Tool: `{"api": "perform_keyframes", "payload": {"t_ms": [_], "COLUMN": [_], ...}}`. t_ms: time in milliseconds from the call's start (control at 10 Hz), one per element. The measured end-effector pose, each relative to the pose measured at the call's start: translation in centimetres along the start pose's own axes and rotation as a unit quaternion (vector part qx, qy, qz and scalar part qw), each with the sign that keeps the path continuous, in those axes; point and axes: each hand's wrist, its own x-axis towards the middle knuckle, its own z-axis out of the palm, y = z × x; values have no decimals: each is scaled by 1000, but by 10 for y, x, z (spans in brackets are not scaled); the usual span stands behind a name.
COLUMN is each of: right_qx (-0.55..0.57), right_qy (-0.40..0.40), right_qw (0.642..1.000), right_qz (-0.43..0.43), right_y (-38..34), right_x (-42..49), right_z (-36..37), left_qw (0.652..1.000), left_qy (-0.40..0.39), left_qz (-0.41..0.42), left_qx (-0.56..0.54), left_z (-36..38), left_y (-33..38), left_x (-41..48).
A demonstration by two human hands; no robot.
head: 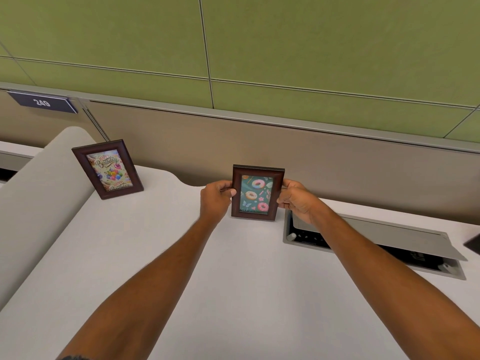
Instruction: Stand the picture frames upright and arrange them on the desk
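A dark wooden picture frame with a doughnut picture (256, 194) stands upright near the back of the white desk (181, 255), its bottom edge on the desktop. My left hand (217, 197) grips its left side and my right hand (296, 198) grips its right side, fingers reaching behind. A second dark frame with a Happy Birthday picture (107, 168) stands upright at the back left, tilted slightly back, apart from both hands.
A beige partition (337, 157) runs along the desk's back under green wall panels. An open cable hatch with a raised grey lid (376, 229) lies just right of the doughnut frame. A dark object (474, 246) shows at the right edge. A sign "249" (42, 102) hangs at upper left.
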Motion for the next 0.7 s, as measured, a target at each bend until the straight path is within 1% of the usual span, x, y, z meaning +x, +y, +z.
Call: {"api": "perform_keyframes", "payload": {"t_ms": [300, 600, 700], "right_qx": [-13, 3, -4], "right_qy": [-7, 9, 24], "right_qw": [1000, 1000, 1000], "right_qz": [7, 13, 10], "right_y": [5, 9, 8], "right_x": [6, 4, 5], "right_z": [3, 8, 8], "left_qw": [1000, 1000, 999], "left_qy": [1, -14, -9], "left_qz": [-22, -22, -34], "left_qx": [-4, -10, 4], "left_z": [3, 1, 1], "left_y": [-9, -8, -7], "left_x": [1, -4, -6]}}
